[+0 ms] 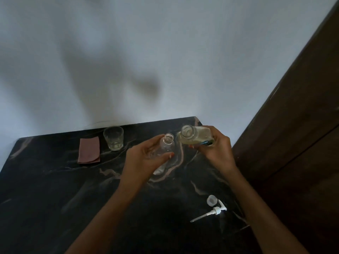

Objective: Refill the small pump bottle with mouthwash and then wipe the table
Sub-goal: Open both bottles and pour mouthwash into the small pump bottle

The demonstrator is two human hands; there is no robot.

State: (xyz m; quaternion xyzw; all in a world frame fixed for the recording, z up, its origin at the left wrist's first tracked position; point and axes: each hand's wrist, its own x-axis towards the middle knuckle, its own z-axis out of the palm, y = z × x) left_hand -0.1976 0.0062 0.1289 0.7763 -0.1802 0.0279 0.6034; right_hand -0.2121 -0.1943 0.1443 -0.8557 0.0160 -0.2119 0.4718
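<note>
Holding the small pump bottle (166, 149) by its clear body, the left hand (146, 158) keeps fingers and thumb wrapped around it, neck open and tilted toward the right. The right hand (214, 149) grips the mouthwash bottle (194, 137) around its lower body, tipped nearly on its side, uncapped mouth just beside the small bottle's neck; the two rims are close, whether touching cannot be told. Yellowish liquid lies along the low side of the tipped bottle. No stream is visible between the mouths.

Step in hand, as judged: start of the pour; the refill looks barely begun, since the small bottle appears almost empty apart from a little at its base. The next move calls for bringing the wide mouth squarely over the narrow neck, then tipping slowly, the left hand holding steady. The mismatch in mouth size makes a spill likely.

Outward: pump head (216, 210) with its dip tube lies on the worktop (55, 189) near the right forearm, a small clear cap (211, 199) touching or just beside it. The folded cloth (89, 150) for wiping lies at the back left, a glass tumbler (113, 137) just beside it.

Edges and room: both bottles are held near the worktop's back right corner, close to the wall and a dark wooden panel (293, 134) on the right. Open worktop lies left and forward.
</note>
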